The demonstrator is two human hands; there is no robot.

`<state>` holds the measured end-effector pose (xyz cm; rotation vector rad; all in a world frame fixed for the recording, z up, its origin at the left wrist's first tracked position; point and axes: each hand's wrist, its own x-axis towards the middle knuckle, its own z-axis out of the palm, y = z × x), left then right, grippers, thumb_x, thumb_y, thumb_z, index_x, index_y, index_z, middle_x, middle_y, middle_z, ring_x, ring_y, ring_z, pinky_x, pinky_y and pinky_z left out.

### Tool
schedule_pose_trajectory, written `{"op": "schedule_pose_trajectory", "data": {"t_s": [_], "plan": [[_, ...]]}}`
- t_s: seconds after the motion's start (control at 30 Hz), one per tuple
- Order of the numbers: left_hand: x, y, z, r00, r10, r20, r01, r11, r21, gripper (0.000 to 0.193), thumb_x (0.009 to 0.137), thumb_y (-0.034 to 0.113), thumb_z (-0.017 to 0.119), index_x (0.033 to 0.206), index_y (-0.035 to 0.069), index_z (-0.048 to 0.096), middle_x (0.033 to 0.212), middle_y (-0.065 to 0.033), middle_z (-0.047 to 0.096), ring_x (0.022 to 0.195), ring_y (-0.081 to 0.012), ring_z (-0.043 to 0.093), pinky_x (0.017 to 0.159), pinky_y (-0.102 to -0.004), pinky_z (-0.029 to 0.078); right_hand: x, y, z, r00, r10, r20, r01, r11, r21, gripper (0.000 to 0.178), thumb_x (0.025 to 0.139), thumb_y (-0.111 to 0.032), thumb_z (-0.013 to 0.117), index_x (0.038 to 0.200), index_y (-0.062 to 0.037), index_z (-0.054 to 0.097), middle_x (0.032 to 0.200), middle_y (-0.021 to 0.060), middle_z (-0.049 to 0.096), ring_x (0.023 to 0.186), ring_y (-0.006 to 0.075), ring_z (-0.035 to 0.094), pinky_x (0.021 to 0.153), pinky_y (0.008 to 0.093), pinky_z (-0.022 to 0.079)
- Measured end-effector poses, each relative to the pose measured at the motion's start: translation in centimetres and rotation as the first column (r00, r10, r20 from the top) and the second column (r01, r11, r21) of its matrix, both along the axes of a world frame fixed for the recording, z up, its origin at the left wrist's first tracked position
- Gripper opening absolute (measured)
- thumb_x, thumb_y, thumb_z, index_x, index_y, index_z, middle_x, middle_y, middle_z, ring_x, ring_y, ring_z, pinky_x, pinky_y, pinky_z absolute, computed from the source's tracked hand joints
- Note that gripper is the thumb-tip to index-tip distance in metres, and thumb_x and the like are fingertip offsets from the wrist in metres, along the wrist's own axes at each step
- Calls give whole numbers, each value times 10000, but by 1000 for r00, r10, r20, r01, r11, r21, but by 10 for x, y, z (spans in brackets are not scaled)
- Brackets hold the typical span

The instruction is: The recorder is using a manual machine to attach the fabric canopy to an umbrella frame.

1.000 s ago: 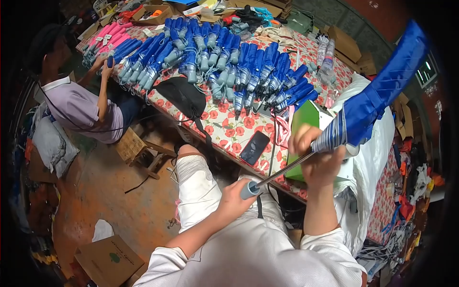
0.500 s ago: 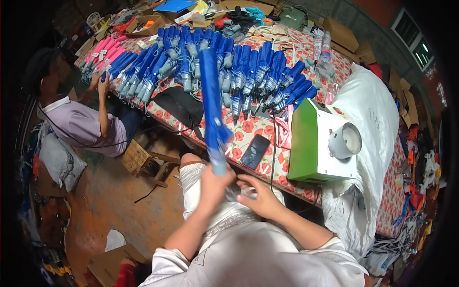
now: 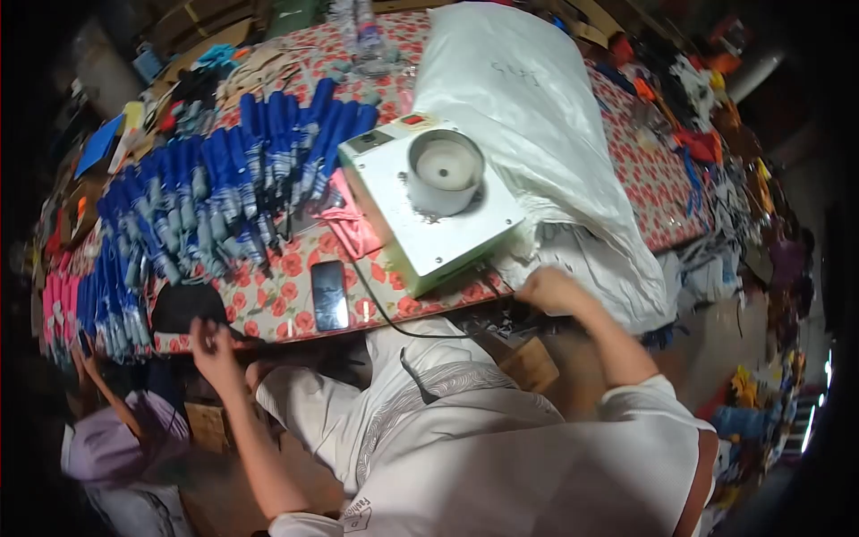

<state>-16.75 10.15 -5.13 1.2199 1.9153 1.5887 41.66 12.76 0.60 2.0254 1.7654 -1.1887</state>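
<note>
My left hand (image 3: 215,349) is raised in front of the table's near edge, by a black cap-like item (image 3: 188,309). Its fingers are apart with nothing between them, slightly blurred. Off to the right, my right hand (image 3: 548,291) is closed at the mouth of a big white sack (image 3: 586,259); whatever its fingers grip is hidden. Folded blue umbrellas (image 3: 237,157) with grey handles lie in a thick row on the table, left of a green and white machine (image 3: 438,228) with a round metal cup on top.
A phone (image 3: 329,295) and a pink cloth (image 3: 355,219) lie on the flowered tablecloth (image 3: 277,309). A black cable (image 3: 380,309) loops over the table edge. Pink umbrellas (image 3: 61,300) lie at far left, near a co-worker in a lilac shirt (image 3: 112,438). A wooden stool (image 3: 530,365) stands under the table.
The blue umbrella has left my hands. My hands have parted, left hand to the left, right hand to the sack. The view has swung right.
</note>
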Motion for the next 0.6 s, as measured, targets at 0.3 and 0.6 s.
{"op": "schedule_pose_trajectory", "data": {"t_s": [0.3,0.6], "plan": [[118,-114,-78,998,-42,46,55,942,-332,297,848,37,589,1137,-16,635,848,-76,654,728,-152,577,679,-234,480,198,99,-122,893,-280,353,-198,461,865,529,960,-374,405,1357,-38,504,1379,192,506,1245,354,502,1060,445,396],[129,-113,-75,991,13,131,31,945,-326,257,849,12,622,1103,-2,654,813,-66,658,678,-120,565,633,-220,471,79,113,-103,956,-288,48,51,326,944,424,893,-282,559,1210,-1,538,1163,199,563,1060,352,552,944,425,435]]}}
